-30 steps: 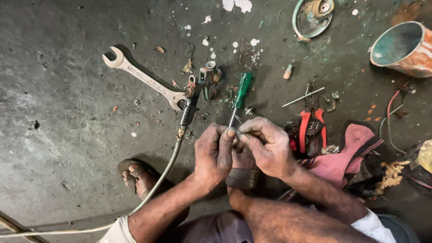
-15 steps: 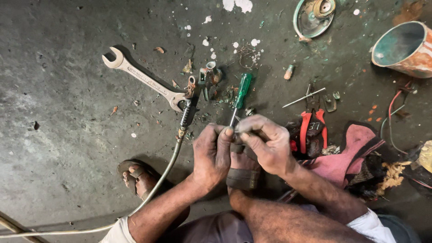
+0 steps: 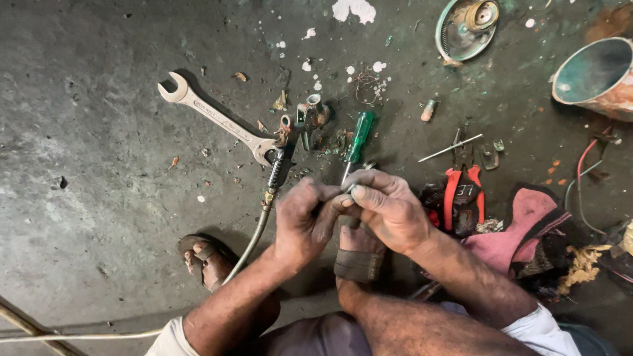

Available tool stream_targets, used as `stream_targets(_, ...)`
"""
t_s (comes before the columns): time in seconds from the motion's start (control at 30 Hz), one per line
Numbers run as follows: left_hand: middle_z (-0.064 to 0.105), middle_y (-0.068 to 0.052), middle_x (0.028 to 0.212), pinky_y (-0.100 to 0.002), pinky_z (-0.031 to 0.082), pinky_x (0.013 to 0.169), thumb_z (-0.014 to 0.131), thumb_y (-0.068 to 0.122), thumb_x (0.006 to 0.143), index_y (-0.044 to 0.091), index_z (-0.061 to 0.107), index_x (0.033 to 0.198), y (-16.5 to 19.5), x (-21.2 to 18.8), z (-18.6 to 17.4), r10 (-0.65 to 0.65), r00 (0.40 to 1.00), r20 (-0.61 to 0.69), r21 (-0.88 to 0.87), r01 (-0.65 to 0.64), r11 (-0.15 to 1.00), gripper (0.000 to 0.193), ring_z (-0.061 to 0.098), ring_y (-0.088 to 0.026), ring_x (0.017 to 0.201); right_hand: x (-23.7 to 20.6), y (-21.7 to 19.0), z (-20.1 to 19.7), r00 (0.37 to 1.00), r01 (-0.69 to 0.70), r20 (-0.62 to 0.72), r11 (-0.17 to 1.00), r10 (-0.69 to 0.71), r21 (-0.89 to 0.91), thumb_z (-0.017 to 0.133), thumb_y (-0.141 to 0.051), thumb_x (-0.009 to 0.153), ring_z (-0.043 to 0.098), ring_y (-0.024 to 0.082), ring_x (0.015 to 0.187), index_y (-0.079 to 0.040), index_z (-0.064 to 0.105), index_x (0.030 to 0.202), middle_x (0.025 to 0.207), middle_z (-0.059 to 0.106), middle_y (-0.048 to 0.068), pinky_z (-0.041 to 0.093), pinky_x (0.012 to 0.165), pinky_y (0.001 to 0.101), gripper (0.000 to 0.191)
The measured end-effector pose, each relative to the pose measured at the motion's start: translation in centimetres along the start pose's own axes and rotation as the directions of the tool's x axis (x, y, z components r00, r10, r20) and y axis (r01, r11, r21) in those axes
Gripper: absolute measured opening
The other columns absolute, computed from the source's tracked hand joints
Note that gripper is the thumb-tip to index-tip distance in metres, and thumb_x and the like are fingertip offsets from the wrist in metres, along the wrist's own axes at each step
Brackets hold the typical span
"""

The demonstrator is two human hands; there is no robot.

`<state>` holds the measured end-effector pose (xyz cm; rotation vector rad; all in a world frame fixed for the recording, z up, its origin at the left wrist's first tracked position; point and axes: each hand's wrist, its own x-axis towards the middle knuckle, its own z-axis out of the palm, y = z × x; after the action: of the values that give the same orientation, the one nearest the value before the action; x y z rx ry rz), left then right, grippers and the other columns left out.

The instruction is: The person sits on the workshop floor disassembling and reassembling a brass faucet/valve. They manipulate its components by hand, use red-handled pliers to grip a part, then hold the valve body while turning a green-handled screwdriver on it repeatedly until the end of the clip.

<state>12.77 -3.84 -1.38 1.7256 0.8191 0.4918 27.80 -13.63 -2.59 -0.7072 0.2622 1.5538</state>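
Low over the grimy floor [image 3: 99, 217], above a sandalled foot [image 3: 359, 254], left hand [image 3: 304, 221] and right hand [image 3: 389, 207] pinched together around something small and hidden, green screwdriver [image 3: 356, 142] just beyond, long axis pointing away, tip at the right fingers, wrench [image 3: 217, 118] lying farther left.

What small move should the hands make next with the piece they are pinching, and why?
Probably keep both hands together and work the small piece. The left hand and right hand pinch it between the fingertips, which hide it. The green-handled screwdriver lies just beyond the fingers, untouched.
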Motion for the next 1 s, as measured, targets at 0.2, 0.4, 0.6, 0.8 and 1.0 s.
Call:
stream_targets(0.2,0.059,-0.014,0.094,-0.035,0.050,0.072,0.094,0.032,0.078,0.004,0.056,0.116,-1.4,2.7,-3.5,0.210,0.940,-0.268,0.387,-0.095,0.917,0.061,0.058,-0.026,0.081,2.6,-2.3,2.7,0.985,0.042,-0.162,0.988,-0.067,-0.150,0.057,-0.016,0.105,0.071,0.021,0.079,-0.004,0.060,0.110,0.093,0.068,0.008,0.061,0.063,0.0374,0.013)
stream_targets(0.4,0.069,-0.012,0.103,-0.035,0.059,0.078,0.089,0.034,0.082,-0.006,0.050,0.133,-5.2,6.2,-5.0,-0.298,0.954,-0.022,0.155,0.298,0.942,0.075,0.073,-0.024,0.092,4.5,-3.0,4.5,0.952,0.198,-0.109,0.850,-0.285,-0.489,0.065,-0.003,0.102,0.064,0.012,0.077,0.003,0.065,0.114,0.093,0.065,0.006,0.066,0.081,0.0411,0.013)
stream_targets(0.6,0.067,0.001,0.091,-0.026,0.052,0.070,0.070,0.019,0.095,0.004,0.058,0.142,-4.4,6.4,-3.8,-0.321,0.945,0.068,0.013,0.321,0.947,0.051,0.059,-0.008,0.077,4.6,-3.2,5.0,0.949,0.210,-0.136,0.892,-0.284,-0.399,0.065,0.000,0.097,0.072,0.017,0.091,0.005,0.067,0.117,0.102,0.071,0.011,0.066,0.092,0.0409,0.020)
stream_targets(0.8,0.065,0.006,0.089,-0.022,0.048,0.062,0.065,0.021,0.100,0.003,0.059,0.143,-0.9,4.8,-5.9,-0.400,0.794,0.458,-0.333,0.570,0.751,0.047,0.054,-0.003,0.073,0.3,-2.8,4.4,0.887,0.367,0.065,0.614,-0.457,-0.699,0.067,0.001,0.102,0.077,0.021,0.093,0.006,0.065,0.115,0.107,0.073,0.015,0.067,0.083,0.0344,0.014)
stream_targets(1.0,0.060,0.005,0.083,-0.023,0.049,0.063,0.067,0.022,0.099,0.003,0.059,0.146,0.3,4.4,-6.1,-0.407,0.766,0.497,-0.373,0.612,0.697,0.051,0.054,-0.004,0.072,-0.8,-2.0,3.3,0.869,0.413,0.079,0.630,-0.488,-0.657,0.071,-0.001,0.100,0.076,0.020,0.090,0.004,0.067,0.113,0.110,0.072,0.015,0.067,0.079,0.0325,0.014)
